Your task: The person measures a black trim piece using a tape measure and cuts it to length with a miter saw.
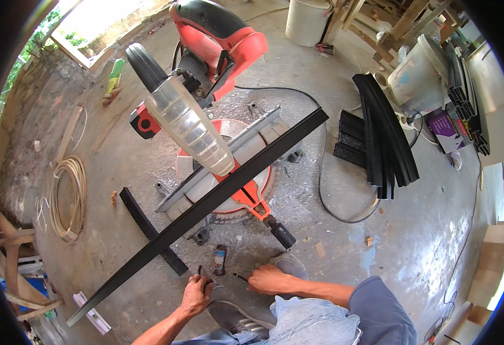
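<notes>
A concrete floor (413, 230) fills the view, with a red miter saw (217, 115) standing in its middle, head raised and clear guard (191, 123) tilted toward the viewer. A long black bar (206, 207) lies across the saw's table against the fence, one end running off past the lower left, the other reaching up right. A pile of black strips (384, 135) sits well to the right, a coil of pale hose (71, 195) to the left, white buckets (419, 75) behind. Close to the person, just below the saw, the left hand (196, 294) is closed around a small dark tool (201, 270) whose kind is too small to tell. The right hand (269, 280), fingers curled, pinches a thin dark piece (239, 276) lying on the floor; I cannot tell how firmly. A small dark tube-like object (220, 259) stands between the hands and the saw. The work looks like picking up or fitting small parts at the floor; the next move seems to call for a fine, steady pinch, keeping clear of the bar overhead.
</notes>
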`<state>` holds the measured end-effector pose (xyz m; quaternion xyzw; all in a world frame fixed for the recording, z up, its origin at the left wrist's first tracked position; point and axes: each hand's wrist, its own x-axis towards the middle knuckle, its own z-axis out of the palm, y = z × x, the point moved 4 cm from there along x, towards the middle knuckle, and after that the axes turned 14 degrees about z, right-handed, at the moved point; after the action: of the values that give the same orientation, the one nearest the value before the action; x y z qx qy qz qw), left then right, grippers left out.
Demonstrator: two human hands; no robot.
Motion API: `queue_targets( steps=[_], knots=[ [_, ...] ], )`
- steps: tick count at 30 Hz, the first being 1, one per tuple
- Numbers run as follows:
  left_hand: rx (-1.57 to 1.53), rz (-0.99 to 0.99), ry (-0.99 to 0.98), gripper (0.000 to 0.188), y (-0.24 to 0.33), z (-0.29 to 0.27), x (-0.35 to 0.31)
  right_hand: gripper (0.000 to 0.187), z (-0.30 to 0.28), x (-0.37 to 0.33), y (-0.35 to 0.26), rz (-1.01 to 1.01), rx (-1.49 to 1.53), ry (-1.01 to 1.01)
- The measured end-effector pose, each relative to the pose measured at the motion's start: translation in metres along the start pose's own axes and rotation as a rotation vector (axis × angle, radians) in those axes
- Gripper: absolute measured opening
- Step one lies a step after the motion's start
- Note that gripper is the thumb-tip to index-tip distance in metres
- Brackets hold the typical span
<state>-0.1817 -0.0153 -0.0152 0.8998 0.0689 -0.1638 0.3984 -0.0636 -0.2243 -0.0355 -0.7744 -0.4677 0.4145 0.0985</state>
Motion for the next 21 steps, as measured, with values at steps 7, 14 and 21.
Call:
queue_targets(
  steps=[7, 14, 21],
  knots=[
    [0.254, 0.241, -0.081, 0.037, 0.016, 0.024, 0.013, 0.032, 0.018, 0.013, 0.004, -0.058, -0.093, 0.139],
    [-0.009, 0.225, 0.159, 0.032, 0.047, 0.013, 0.032, 0.03, -0.025, 0.003, 0.003, 0.137, 0.377, 0.251],
    [-0.12, 0.399, 0.16, 0.036, 0.111, -0.026, 0.095, 0.018, -0.056, 0.02, 0.032, 0.067, 1.558, 0.356]
  ],
)
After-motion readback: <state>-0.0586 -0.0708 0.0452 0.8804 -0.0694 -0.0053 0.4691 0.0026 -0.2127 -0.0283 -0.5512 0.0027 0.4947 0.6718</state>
